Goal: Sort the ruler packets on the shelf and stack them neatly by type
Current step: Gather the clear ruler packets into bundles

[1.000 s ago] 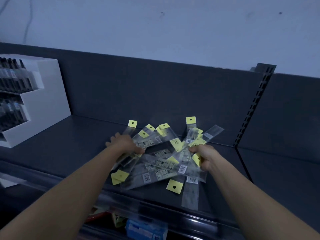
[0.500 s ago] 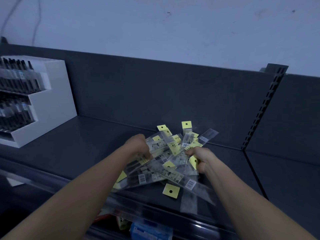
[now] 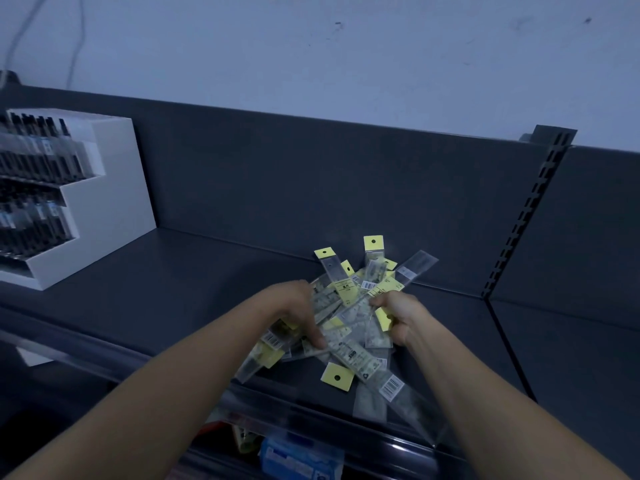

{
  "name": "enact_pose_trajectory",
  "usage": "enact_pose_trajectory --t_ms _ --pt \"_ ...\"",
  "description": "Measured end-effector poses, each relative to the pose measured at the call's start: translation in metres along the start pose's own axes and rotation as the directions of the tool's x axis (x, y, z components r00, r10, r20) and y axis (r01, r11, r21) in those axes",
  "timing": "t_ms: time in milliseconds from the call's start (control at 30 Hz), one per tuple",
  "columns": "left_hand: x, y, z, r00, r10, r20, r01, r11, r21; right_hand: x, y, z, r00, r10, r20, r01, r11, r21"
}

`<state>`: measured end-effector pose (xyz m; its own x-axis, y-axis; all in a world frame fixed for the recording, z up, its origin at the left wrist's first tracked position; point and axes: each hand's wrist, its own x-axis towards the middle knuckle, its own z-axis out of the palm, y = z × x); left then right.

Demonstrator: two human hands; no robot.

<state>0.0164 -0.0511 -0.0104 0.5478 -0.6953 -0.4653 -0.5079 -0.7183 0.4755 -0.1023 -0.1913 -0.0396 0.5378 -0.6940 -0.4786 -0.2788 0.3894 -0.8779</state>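
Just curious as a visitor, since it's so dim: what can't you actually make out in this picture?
Head view:
Print on the ruler packets: too small, blurred.
Right hand fingertips: buried in the pile.
White display box contents: dim, cut by left edge.
Goods below the shelf: hidden by its lip, cut by bottom edge.
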Motion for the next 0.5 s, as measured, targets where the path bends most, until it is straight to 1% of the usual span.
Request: enact_pose_trajectory --t_ms 133,267,433,500 --pt "-0.002 0.002 0.001 1.000 0.013 0.003 -0.013 1.000 0.015 -0.009 -0.002 -0.001 0.999 -0.002 0.043 0.001 1.000 0.012" --pt "-0.005 0.004 0.003 0.998 0.049 -0.047 -0.051 0.998 -0.036 -0.017 -0.005 -0.001 0.997 -0.027 0.079 0.020 0.996 0.084" --pt "-0.005 0.002 0.007 0.997 0.080 -0.021 -0.082 0.991 -0.108 -0.016 -0.003 -0.006 0.991 -0.036 0.128 0.016 0.987 0.157" --pt "-0.006 0.002 0.007 0.995 0.095 -0.031 -0.098 0.987 -0.128 -0.017 -0.003 -0.006 0.988 -0.055 0.145 0.029 0.985 0.169"
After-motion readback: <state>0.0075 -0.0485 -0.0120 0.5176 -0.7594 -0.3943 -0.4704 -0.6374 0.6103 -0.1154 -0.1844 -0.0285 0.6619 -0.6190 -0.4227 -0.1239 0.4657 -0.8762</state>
